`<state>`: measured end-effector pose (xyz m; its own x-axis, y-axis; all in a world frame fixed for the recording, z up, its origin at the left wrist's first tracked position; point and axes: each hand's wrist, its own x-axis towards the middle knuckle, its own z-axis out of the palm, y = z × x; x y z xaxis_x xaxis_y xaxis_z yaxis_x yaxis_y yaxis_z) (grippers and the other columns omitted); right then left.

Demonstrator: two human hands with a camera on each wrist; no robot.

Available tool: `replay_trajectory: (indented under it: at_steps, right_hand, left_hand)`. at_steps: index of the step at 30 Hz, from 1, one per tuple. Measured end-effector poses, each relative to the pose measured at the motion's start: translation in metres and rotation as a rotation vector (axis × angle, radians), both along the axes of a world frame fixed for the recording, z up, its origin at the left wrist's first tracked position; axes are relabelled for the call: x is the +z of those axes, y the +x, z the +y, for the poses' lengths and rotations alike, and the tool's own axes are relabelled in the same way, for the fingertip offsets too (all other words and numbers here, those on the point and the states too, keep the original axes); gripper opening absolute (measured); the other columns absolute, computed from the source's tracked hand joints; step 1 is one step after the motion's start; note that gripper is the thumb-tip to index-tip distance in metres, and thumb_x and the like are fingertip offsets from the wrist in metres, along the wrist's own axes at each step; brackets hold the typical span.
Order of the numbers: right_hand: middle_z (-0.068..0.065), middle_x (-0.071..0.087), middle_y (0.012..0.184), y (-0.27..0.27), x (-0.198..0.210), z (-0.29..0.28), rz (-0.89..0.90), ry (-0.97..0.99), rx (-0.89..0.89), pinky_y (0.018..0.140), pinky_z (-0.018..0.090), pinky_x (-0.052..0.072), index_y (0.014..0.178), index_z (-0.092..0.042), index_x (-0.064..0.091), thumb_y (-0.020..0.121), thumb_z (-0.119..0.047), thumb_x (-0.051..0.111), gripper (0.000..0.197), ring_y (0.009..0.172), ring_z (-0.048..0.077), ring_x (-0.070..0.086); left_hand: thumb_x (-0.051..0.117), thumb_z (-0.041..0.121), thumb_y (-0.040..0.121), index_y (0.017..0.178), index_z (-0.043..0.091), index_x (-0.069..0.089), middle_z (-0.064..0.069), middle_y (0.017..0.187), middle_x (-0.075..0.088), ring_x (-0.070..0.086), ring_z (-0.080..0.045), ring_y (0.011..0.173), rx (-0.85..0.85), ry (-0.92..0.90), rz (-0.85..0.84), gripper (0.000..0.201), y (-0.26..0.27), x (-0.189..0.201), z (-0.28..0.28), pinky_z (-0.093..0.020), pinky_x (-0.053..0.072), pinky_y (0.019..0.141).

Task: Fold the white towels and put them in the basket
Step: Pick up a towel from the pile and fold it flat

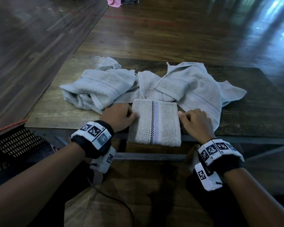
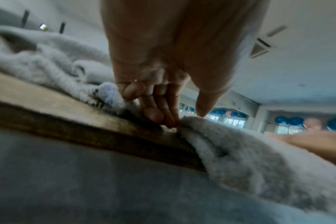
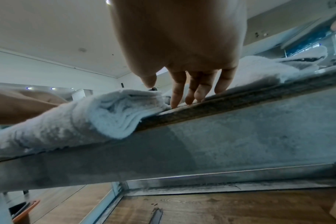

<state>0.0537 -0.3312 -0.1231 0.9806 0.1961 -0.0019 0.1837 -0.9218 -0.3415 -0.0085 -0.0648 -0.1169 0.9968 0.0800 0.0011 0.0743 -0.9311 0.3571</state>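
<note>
A folded white towel (image 1: 154,123) with a checked stripe lies at the table's front edge, its near end hanging over the rim. My left hand (image 1: 133,115) pinches its left side, thumb on top and fingertips (image 2: 163,118) down at the table beside the folded towel (image 2: 230,151). My right hand (image 1: 182,116) pinches the right side the same way: the thumb sits on the folded towel (image 3: 105,115) and the fingers (image 3: 175,100) touch the tabletop at its edge. A dark mesh basket (image 1: 15,143) stands low at the left, off the table.
Two unfolded white towels lie behind the folded one, a crumpled one (image 1: 98,89) at the left and a spread one (image 1: 195,86) at the right. The wooden table (image 1: 56,115) has a metal frame (image 3: 240,128) beneath. Wooden floor surrounds it.
</note>
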Motion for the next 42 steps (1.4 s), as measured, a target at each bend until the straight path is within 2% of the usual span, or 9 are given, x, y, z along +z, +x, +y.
replay_trajectory:
  at_steps: [5,12,17,20,23,27,33,37,42]
  right_hand:
    - [0.001,0.057,0.072,-0.003,-0.003,0.006,0.098,0.064,0.011,0.085,0.047,0.045,0.050,-0.024,0.050,0.078,-0.072,0.043,0.056,0.084,0.027,0.058]
    - [0.002,0.047,0.062,0.007,-0.004,0.022,0.254,0.116,0.060,0.066,0.034,0.034,0.055,-0.015,0.041,0.081,-0.053,0.057,0.049,0.073,0.026,0.050]
    - [-0.014,0.047,0.075,0.002,0.002,0.021,0.334,0.297,0.135,0.054,0.022,0.030,0.080,-0.026,0.044,0.089,-0.037,0.056,0.018,0.067,0.003,0.047]
    - [-0.012,0.051,0.091,-0.011,0.005,0.015,0.397,0.443,0.060,0.066,0.025,0.043,0.110,-0.021,0.042,0.087,-0.026,0.060,0.030,0.081,0.002,0.052]
    - [0.003,0.058,0.109,-0.034,0.013,0.009,0.481,0.597,-0.046,0.086,0.036,0.047,0.126,-0.016,0.042,0.083,-0.011,0.065,0.049,0.097,0.015,0.056]
    - [0.009,0.062,0.121,-0.077,0.023,-0.001,0.598,0.828,-0.129,0.095,0.042,0.045,0.114,-0.012,0.057,0.085,-0.005,0.059,0.030,0.105,0.020,0.058]
    - [0.011,0.061,0.119,-0.135,0.076,-0.008,0.586,1.019,-0.067,0.095,0.046,0.047,0.124,-0.010,0.052,0.089,-0.007,0.052,0.035,0.110,0.026,0.058]
    - [0.004,0.060,0.118,-0.155,0.137,-0.005,0.492,0.998,0.117,0.082,0.041,0.053,0.115,-0.025,0.052,0.093,-0.018,0.050,0.023,0.108,0.022,0.059]
    - [0.006,0.064,0.111,-0.160,0.210,0.015,0.397,1.011,0.330,0.068,0.036,0.051,0.117,-0.023,0.053,0.095,-0.019,0.049,0.023,0.092,0.022,0.065]
  left_hand:
    - [0.048,0.053,0.088,0.059,0.016,0.041,0.000,0.065,0.043,0.041,-0.012,0.057,0.011,-0.079,0.166,0.048,0.010,-0.005,0.002,-0.031,0.028,0.053]
    - [0.057,0.045,0.086,0.062,0.012,0.045,-0.004,0.064,0.050,0.044,-0.013,0.056,0.101,-0.268,0.296,0.042,0.016,0.003,-0.007,-0.026,0.032,0.050]
    - [0.065,0.025,0.086,0.090,-0.008,0.061,-0.019,0.086,0.065,0.057,-0.021,0.073,0.197,-0.925,0.351,0.033,-0.002,0.007,-0.007,-0.029,0.045,0.064]
    - [0.064,0.011,0.085,0.106,-0.004,0.057,-0.017,0.095,0.066,0.064,-0.025,0.079,0.301,-1.195,0.378,0.027,-0.021,0.012,-0.015,-0.032,0.055,0.071]
    - [0.061,0.010,0.087,0.118,-0.006,0.056,-0.018,0.114,0.064,0.062,-0.032,0.103,0.297,-1.226,0.385,0.035,-0.040,0.020,-0.022,-0.040,0.051,0.093]
    - [0.055,0.008,0.090,0.118,0.009,0.056,-0.009,0.104,0.065,0.063,-0.022,0.086,0.295,-1.372,0.373,0.028,-0.084,0.030,-0.037,-0.030,0.055,0.068]
    - [0.055,0.010,0.090,0.111,0.017,0.060,-0.004,0.096,0.065,0.063,-0.018,0.078,0.209,-1.381,0.235,0.022,-0.142,0.078,-0.039,-0.030,0.050,0.066]
    - [0.060,0.017,0.088,0.108,0.019,0.061,-0.004,0.102,0.065,0.061,-0.022,0.092,0.160,-1.331,0.058,0.020,-0.166,0.138,-0.034,-0.039,0.050,0.082]
    - [0.061,0.016,0.086,0.105,0.019,0.060,0.002,0.089,0.063,0.060,-0.012,0.074,0.111,-1.282,-0.220,0.019,-0.198,0.207,-0.018,-0.020,0.047,0.056]
